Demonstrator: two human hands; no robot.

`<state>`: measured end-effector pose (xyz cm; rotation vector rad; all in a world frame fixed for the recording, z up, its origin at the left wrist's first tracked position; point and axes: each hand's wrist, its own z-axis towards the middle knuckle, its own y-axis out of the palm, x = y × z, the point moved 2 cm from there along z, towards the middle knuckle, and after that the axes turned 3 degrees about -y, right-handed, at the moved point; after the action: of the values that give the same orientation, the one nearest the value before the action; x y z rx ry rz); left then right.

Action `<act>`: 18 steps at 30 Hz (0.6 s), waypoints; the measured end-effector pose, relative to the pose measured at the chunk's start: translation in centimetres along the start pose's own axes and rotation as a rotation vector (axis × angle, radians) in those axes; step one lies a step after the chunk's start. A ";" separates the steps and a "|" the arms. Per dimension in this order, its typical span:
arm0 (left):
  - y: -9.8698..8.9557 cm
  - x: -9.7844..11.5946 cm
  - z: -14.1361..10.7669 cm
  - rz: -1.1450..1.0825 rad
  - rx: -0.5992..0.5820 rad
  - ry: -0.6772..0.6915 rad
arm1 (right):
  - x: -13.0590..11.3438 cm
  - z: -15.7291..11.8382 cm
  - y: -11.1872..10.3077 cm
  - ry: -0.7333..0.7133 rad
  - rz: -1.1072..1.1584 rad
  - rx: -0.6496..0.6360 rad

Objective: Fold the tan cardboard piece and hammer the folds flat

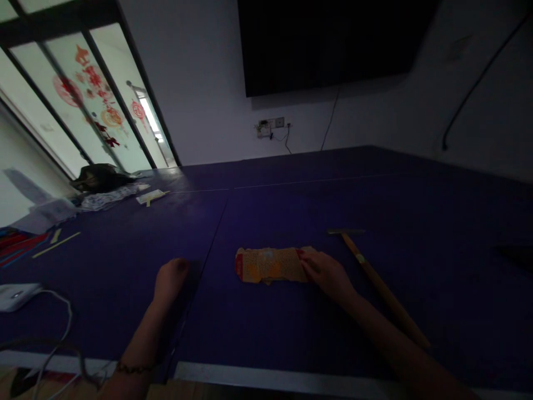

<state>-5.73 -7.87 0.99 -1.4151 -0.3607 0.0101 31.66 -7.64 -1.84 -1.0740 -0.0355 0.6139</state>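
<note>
A flat, oblong brown piece point(270, 265) with red ends, ragged edges and orange-yellow patches lies on the dark blue table point(266, 328). It looks like worn cardboard, but the dim light hides its exact kind. My right hand point(327, 272) grips its right end, with the thumb and fingers closed on the red part. To the left, across a seam in the tabletop, my left hand point(170, 278) rests as a loose fist, apart from the piece. Nothing shows in it, and its fingertips are turned out of sight. Beside my right forearm lies a hammer point(377, 280) with a long wooden handle and thin metal head.
At left are a white power strip point(19, 296) with cables, red and blue strips point(20, 244) and thin yellow sticks point(56, 245). A black bag point(102, 178) and papers point(106, 198) lie farther back. The wall behind bears a dark screen point(328, 44) and sockets point(270, 126).
</note>
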 end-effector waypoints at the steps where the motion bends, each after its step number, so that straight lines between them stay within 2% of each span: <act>1: -0.1 -0.7 0.1 -0.028 -0.018 -0.050 | 0.0 0.0 0.1 -0.004 -0.008 0.001; 4: -0.1 -1.8 0.1 -0.024 -0.059 -0.179 | 0.2 -0.1 0.1 -0.003 -0.032 0.015; 7: 0.1 -1.9 0.1 0.031 -0.105 -0.260 | 0.3 -0.1 0.1 0.017 -0.037 0.021; 13: 0.6 -1.8 0.1 0.080 -0.169 -0.285 | 0.4 0.2 -0.1 0.053 -0.034 0.021; 18: 0.5 -1.5 0.0 0.088 -0.161 -0.296 | 0.8 0.3 0.2 0.062 -0.049 0.045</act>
<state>-7.09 -8.12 0.16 -1.5917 -0.5526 0.2699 32.14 -6.98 -2.08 -1.0454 0.0055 0.5343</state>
